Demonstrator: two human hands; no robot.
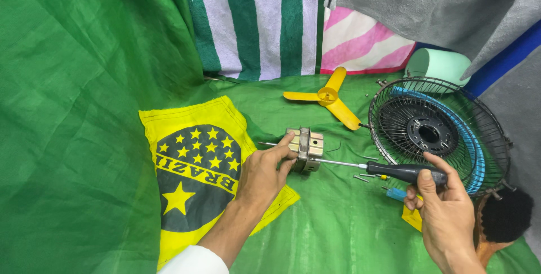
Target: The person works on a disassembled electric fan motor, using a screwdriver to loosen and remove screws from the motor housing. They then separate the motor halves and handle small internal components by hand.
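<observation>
While left hand (264, 173) grips the motor (305, 149), right hand (445, 209) holds the screwdriver (389, 169); keep shaft square, motor pinned against green cloth (338, 223).

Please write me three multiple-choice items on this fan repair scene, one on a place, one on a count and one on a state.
1. Where does the yellow fan blade lie?
A. inside the wire cage
B. on the green cloth, beyond the motor
C. in the left hand

2. How many vanes does the fan blade have?
A. two
B. three
C. five

3. How is the screwdriver held?
A. lying loose on the cloth
B. gripped by the right hand, shaft against the motor
C. stuck in the cage

Answers:
1 B: it rests on the green cloth, farther from the camera than the motor and left of the wire cage.
2 B: three vanes spread from its hub.
3 B: the right hand grips the handle, while the left hand holds the motor.
</observation>
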